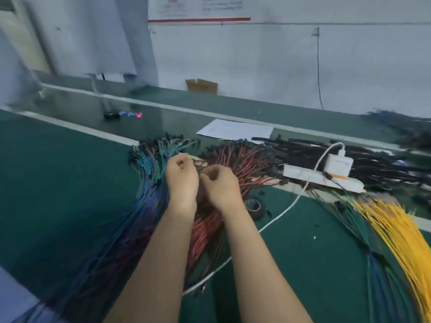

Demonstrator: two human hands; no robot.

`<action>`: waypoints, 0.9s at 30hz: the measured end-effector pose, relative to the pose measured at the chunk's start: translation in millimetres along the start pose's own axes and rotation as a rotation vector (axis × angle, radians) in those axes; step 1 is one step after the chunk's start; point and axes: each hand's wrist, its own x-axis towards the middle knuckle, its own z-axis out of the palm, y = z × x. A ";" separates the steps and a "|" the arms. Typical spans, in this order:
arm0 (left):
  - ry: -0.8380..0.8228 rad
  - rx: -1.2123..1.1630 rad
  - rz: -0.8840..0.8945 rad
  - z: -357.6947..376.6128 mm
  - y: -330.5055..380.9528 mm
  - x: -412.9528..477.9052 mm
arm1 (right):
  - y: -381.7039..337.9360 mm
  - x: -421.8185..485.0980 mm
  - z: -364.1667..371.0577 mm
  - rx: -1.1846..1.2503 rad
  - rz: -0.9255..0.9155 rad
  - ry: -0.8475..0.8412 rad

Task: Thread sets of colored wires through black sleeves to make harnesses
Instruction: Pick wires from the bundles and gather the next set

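Observation:
My left hand (181, 177) and my right hand (219, 184) are close together over the wire piles, fingers curled, pinching thin wires between them near the red bundle. A blue and green wire bundle (149, 173) fans out to the left of my hands. The red wire bundle (245, 164) with black end pieces spreads right of them and under my wrists. Yellow wires (401, 234) lie at the far right. Black sleeves (363, 157) are heaped at the back right. The frame is blurred, so which wires I pinch is unclear.
A white power strip (303, 177) with a white charger (338, 163) and its white cable (275, 220) crosses the green table (58, 183). A tape roll (254, 206) lies right of my right wrist. A paper sheet (235, 130) and a cardboard box (201, 85) sit behind.

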 end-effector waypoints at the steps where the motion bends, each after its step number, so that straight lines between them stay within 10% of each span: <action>1: 0.030 -0.016 -0.011 -10.7 -0.4 15.5 | -6.0 6.4 15.8 -0.013 -0.005 -0.013; 15: 0.205 -0.179 -0.371 -60.9 -32.7 102.7 | -6.8 73.8 127.6 -0.280 0.211 -0.168; 27: 0.177 -0.067 -0.212 -54.1 -16.8 78.3 | 11.6 99.0 87.6 0.407 0.379 0.081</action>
